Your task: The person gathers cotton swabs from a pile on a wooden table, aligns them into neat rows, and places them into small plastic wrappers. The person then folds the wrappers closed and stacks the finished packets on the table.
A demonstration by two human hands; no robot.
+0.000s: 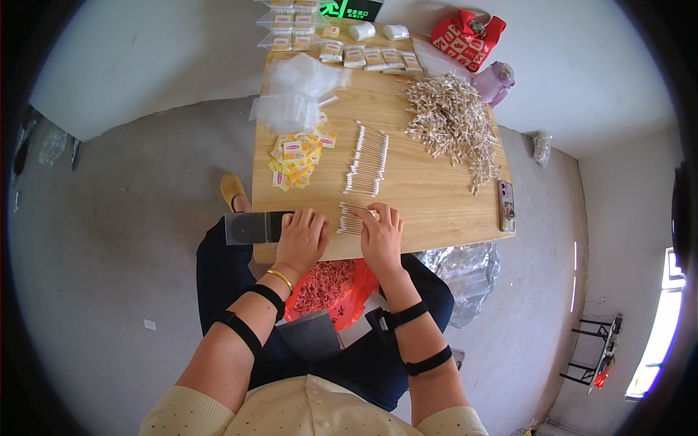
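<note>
My left hand [303,236] is at the table's near edge, fingers curled together over the right end of a clear flat plastic bag [251,228]. The bag stretches left past the edge, over my dark-clad thigh. Close by, my right hand [383,231] has its fingers bent and closed on the right ends of a small row of cotton swabs [350,219]. Just beyond lies a longer row of cotton swabs [367,160], laid side by side. A large loose heap of cotton swabs [451,116] is at the right. My fingertips are partly hidden.
Yellow-and-white cards [294,161] and a stack of clear bags [291,91] lie at left. Filled packs [374,58] line the far edge near a red bag [469,36] and purple bottle [494,82]. A phone [507,206] lies right; a red plastic bag [327,287] sits below.
</note>
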